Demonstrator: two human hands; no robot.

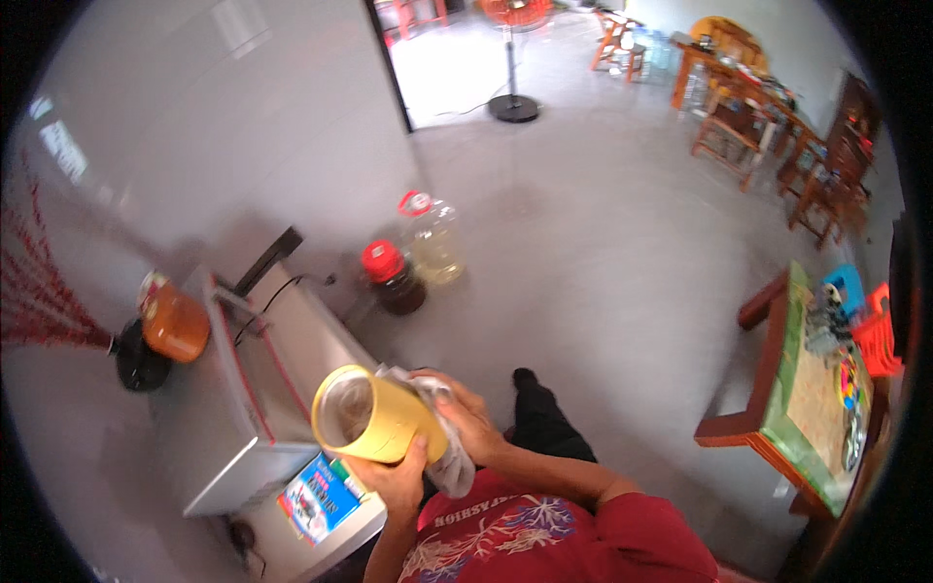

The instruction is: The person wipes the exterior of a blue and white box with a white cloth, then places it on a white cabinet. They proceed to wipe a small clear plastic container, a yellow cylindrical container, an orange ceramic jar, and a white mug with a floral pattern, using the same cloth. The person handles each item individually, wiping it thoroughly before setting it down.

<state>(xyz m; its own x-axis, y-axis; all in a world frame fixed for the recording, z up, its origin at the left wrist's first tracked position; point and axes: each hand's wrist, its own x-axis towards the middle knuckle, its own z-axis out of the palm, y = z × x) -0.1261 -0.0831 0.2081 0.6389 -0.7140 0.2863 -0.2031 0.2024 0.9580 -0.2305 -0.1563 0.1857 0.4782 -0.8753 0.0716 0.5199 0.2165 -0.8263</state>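
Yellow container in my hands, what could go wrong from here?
The container might slip: your left hand grips its side while your right hand has a cloth against it. It is tilted, mouth open, so anything loose inside could spill. If dropped, it could strike the blue box nearby or the floor.

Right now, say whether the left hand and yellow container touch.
Touching: the head view shows the left hand holding the yellow container, thumb against it.

Place: apparently a home's living area | wooden chairs [734, 119] | standing fan [513, 107] | black vase [141, 361] of red branches [49, 282] | red-lidded jar [399, 289] on grey floor [622, 253]
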